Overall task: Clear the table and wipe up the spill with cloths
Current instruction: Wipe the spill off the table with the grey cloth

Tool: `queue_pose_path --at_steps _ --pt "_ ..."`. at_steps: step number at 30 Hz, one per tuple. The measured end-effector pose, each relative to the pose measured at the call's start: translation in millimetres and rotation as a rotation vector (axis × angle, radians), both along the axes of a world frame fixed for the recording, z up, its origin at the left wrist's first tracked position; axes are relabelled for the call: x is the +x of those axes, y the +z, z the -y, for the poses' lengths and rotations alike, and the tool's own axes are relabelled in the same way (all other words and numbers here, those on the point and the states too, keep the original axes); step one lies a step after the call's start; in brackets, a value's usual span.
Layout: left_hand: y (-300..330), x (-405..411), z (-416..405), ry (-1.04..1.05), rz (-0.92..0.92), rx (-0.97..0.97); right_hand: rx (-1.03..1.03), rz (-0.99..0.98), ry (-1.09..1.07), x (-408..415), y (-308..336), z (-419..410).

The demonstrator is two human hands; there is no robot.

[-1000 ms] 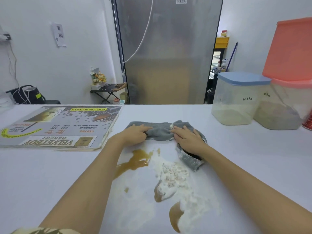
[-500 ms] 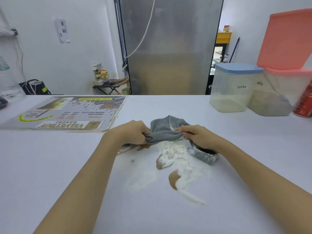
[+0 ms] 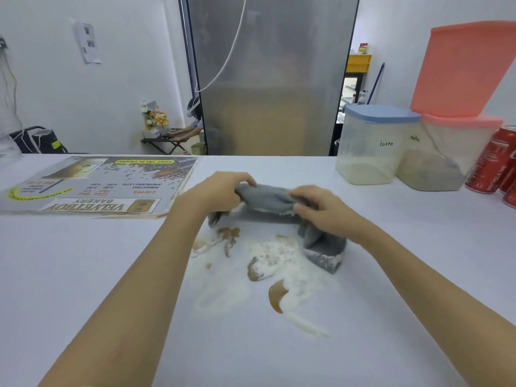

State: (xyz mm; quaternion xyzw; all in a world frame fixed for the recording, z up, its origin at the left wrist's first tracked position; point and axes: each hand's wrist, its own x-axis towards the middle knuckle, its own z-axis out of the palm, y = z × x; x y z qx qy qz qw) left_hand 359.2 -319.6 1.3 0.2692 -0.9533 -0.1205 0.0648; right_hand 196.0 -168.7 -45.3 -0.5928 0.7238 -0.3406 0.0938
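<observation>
Grey cloth (image 3: 268, 198) held bunched above the tabletop (image 3: 83, 275), its trailing end resting at 3 o'clock of the spill (image 3: 268, 261). Left hand (image 3: 220, 191) and right hand (image 3: 321, 210) gripped it, fingers curled. At 2 o'clock: latte container (image 3: 371, 146), pale powder low inside; mocha container (image 3: 444, 160), brownish powder.

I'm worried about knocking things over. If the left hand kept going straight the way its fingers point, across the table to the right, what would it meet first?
Likely the right hand, which grips the other end of the same grey cloth that the left hand holds. The latte container stands farther right and farther back, though depth is unclear.
</observation>
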Motion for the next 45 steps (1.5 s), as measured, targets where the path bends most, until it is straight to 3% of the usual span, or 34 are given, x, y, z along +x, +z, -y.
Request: queue_pose_path --at_steps 3,6,12,23,26,30,32,35,37,41,45 --pt "-21.5 -3.1 10.2 -0.091 0.264 0.119 0.263 -0.218 -0.032 -6.4 -29.8 16.5" --pt "-35.7 2.3 26.9 -0.086 0.169 0.22 0.248 -0.197 -0.062 -13.9 -34.0 34.8" --pt "-40.4 24.0 43.1 0.098 0.073 0.174 0.326 -0.246 0.033 -7.8 -30.6 89.7" --pt "-22.1 67.9 -28.8 0.193 0.294 0.106 0.316 -0.26 0.209 -0.3 -22.0 62.2" --pt "-23.6 66.5 -49.1 0.188 0.239 0.06 0.263 -0.185 0.208 -8.8 -18.3 50.9" --pt "-16.1 68.4 -51.7 0.253 0.029 0.046 0.319 -0.3 0.221 -11.8 -1.4 39.8" --pt "-11.2 74.6 -51.3 0.291 -0.062 0.019 0.232 -0.321 0.153 -4.9 11.1 40.1" --pt "-4.1 90.7 -50.0 0.359 -0.193 -0.025 -0.094 -0.287 0.046 13.9 28.5 51.4" --pt "-3.0 104.2 -44.6 0.372 -0.143 -0.036 -0.171 -0.228 0.086 27.5 32.4 62.6" --pt "-26.6 120.4 -33.0 0.382 0.251 0.055 0.064 -0.278 0.206 51.0 21.9 83.1" --pt "-61.1 119.1 -23.3 0.219 0.096 0.045 0.244 -0.304 0.331 68.9 5.7 90.2"
